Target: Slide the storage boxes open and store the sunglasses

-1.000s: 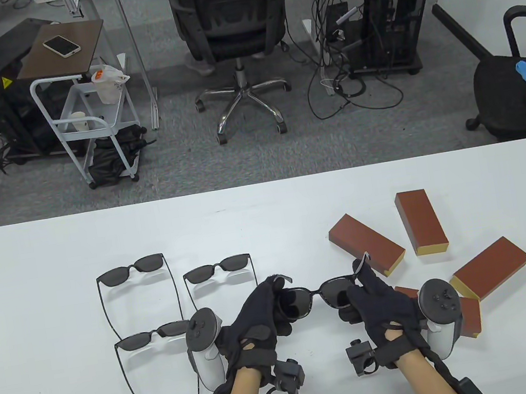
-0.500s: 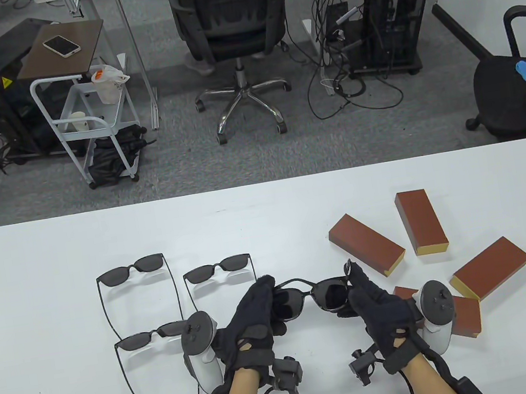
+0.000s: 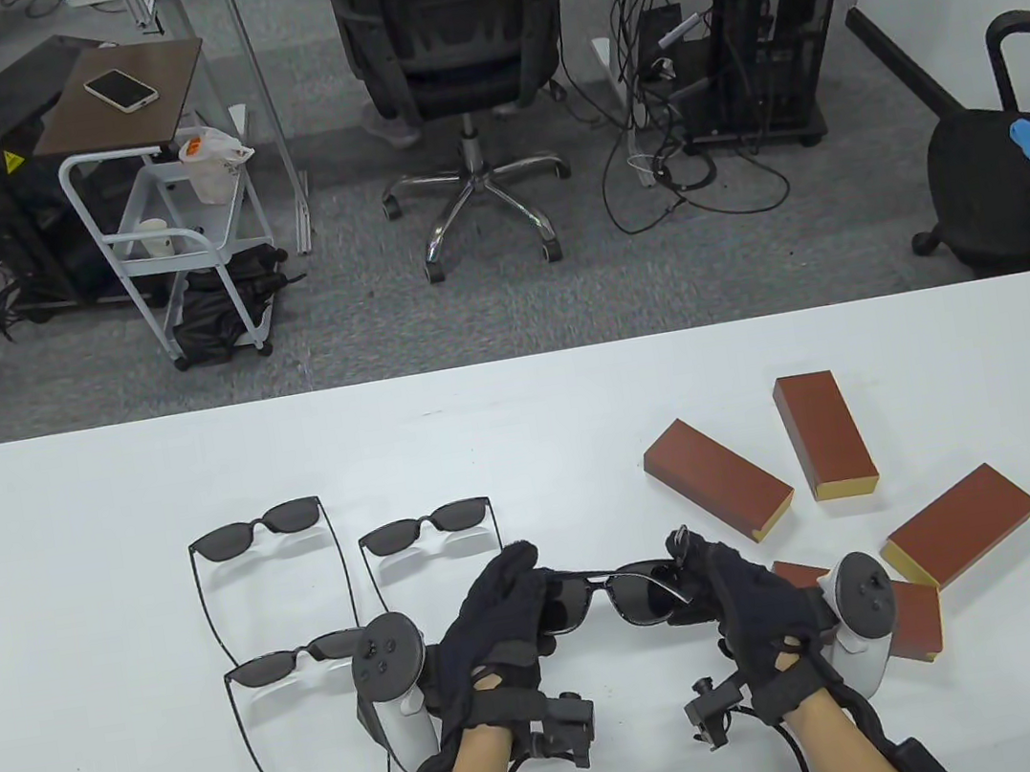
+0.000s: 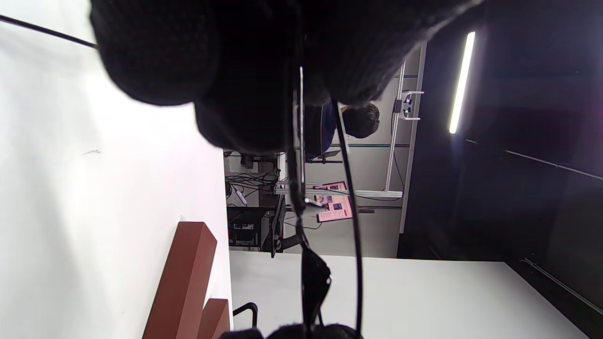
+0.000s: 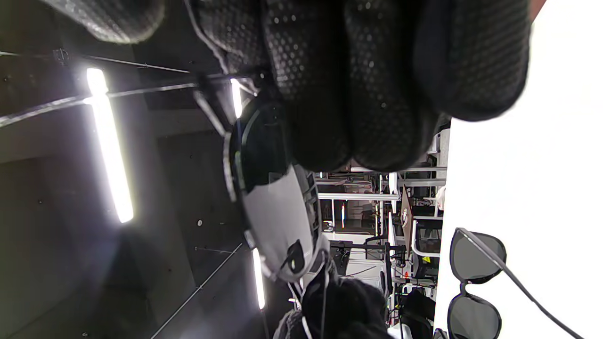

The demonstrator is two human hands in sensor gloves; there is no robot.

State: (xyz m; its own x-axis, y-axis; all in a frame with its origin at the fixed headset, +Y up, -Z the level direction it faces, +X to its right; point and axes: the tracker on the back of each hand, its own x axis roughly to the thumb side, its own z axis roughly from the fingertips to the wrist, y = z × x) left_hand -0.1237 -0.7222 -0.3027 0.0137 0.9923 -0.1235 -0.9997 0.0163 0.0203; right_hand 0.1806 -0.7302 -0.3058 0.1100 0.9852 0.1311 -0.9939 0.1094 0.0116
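Both gloved hands hold one pair of black sunglasses (image 3: 609,592) above the white table (image 3: 521,424). My left hand (image 3: 508,600) grips its left end and my right hand (image 3: 703,575) grips its right end, fingers curled round the frame. The lenses face up. In the left wrist view the held sunglasses (image 4: 313,278) run down the middle; in the right wrist view a lens of the held sunglasses (image 5: 264,165) shows beside my fingers (image 5: 358,94). Four red-brown storage boxes lie to the right: one (image 3: 717,478), one (image 3: 824,435), one (image 3: 961,524), and one (image 3: 912,617) partly behind my right hand.
Three more pairs of sunglasses lie on the left: one (image 3: 256,531), one (image 3: 427,527), one (image 3: 295,659) with arms unfolded. An office chair (image 3: 456,56), a small cart (image 3: 164,235) and cables stand on the floor beyond the table's far edge.
The held sunglasses have tilted from facing the camera to lying flatter, lenses up. Both hands turned and drew slightly closer together; the right index finger came down onto the frame.
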